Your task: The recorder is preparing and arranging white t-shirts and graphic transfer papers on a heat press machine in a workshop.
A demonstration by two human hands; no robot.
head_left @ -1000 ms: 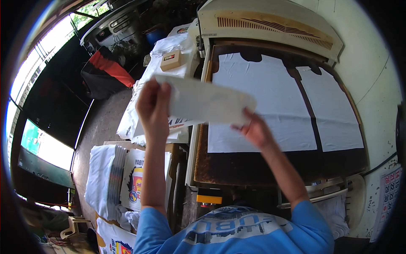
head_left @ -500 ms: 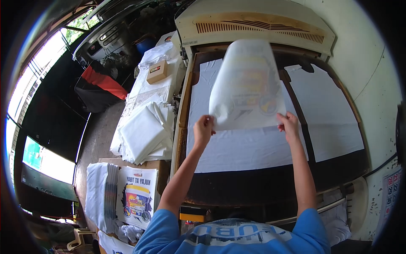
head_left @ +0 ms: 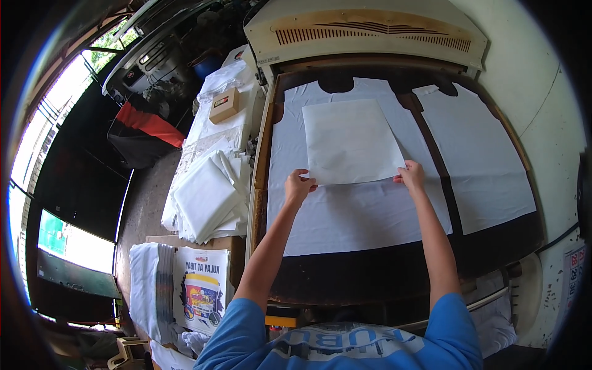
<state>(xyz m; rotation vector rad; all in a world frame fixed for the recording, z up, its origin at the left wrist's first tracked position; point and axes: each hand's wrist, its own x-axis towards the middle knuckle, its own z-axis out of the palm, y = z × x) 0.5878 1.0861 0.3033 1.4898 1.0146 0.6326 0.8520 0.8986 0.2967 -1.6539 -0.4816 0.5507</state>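
A sheet of white transfer paper point(head_left: 351, 142) lies over the upper middle of a white fabric shirt panel point(head_left: 357, 222), its plain back facing up. My left hand point(head_left: 300, 186) pinches the sheet's near left corner. At the near right corner, my right hand point(head_left: 411, 175) grips the paper between thumb and fingers. The panel, with a neckline cut-out at its far end, is spread on the dark bed of a flat heat press point(head_left: 351, 274). To its right lies a second white shirt panel point(head_left: 481, 166), with a small folded bit at its far end.
The press's cream vented housing point(head_left: 370, 37) stands at the back, a wall point(head_left: 530, 80) to the right. On the left table are folded white cloths point(head_left: 206, 191) and a small cardboard box point(head_left: 224, 106). Nearer sit a stack of printed sheets point(head_left: 200, 290) and stacked white fabric point(head_left: 145, 290).
The paper, raised and curved with its print showing through, has come down flat onto the panel. Both hands still hold its near corners, and the panel's neckline is uncovered.
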